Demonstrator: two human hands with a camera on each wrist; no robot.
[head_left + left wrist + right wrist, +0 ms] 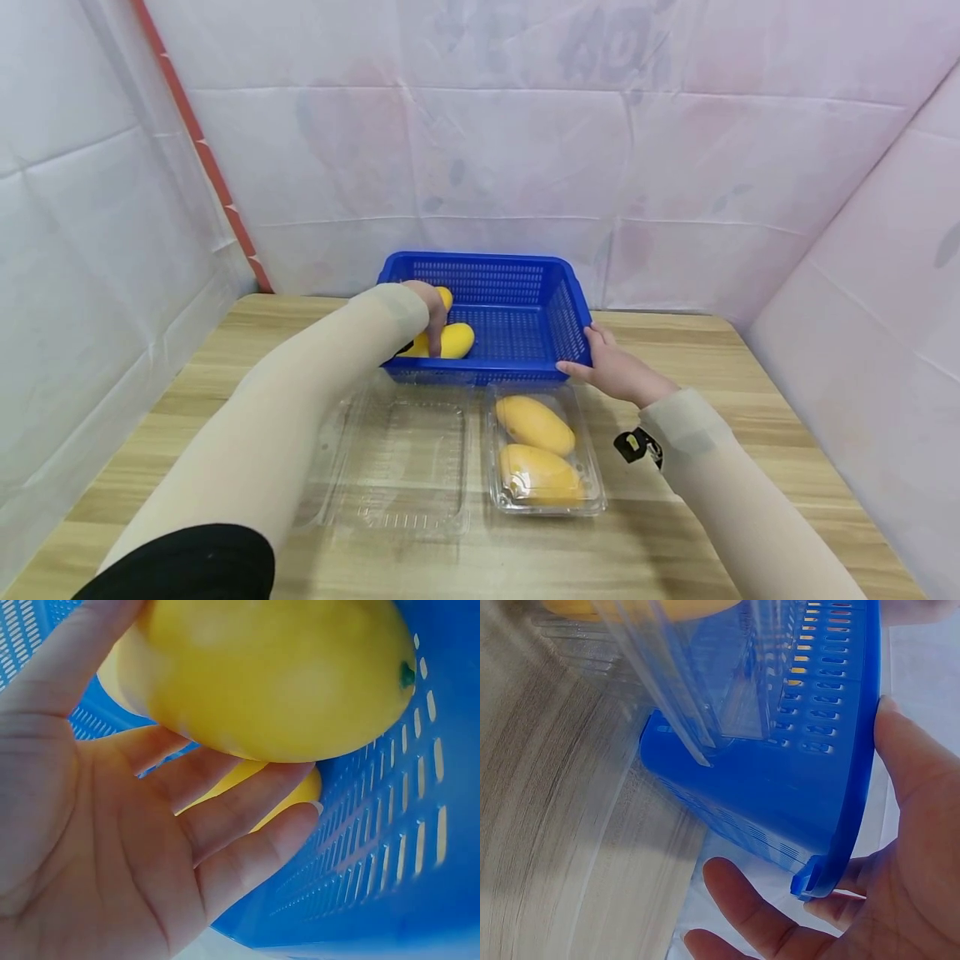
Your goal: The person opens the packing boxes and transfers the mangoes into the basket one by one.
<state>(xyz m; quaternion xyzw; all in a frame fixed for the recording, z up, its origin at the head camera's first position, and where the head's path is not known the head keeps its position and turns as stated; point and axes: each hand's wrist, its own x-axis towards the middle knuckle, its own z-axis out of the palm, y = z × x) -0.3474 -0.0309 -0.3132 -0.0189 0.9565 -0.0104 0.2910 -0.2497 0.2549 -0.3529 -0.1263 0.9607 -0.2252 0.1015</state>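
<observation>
My left hand [431,310] reaches over the front left corner of a blue perforated basket [557,287]. It holds a yellow mango [277,675] there, thumb on one side and fingers along its underside in the left wrist view. Another mango [300,796] shows behind those fingers. In the head view, a mango [457,339] lies by the hand, and a second yellow mango [446,297] peeks out behind it. At the basket's right front corner, my right hand [617,367] grips the rim, its thumb on the front edge and other fingers around the side.
Just before the basket stands a clear plastic box [592,492] with two mangoes [536,425] inside. Left of it lies an open clear clamshell [408,467], partly behind the left sleeve. White sheeting [510,158] rises behind the wooden table [675,517] and along both sides.
</observation>
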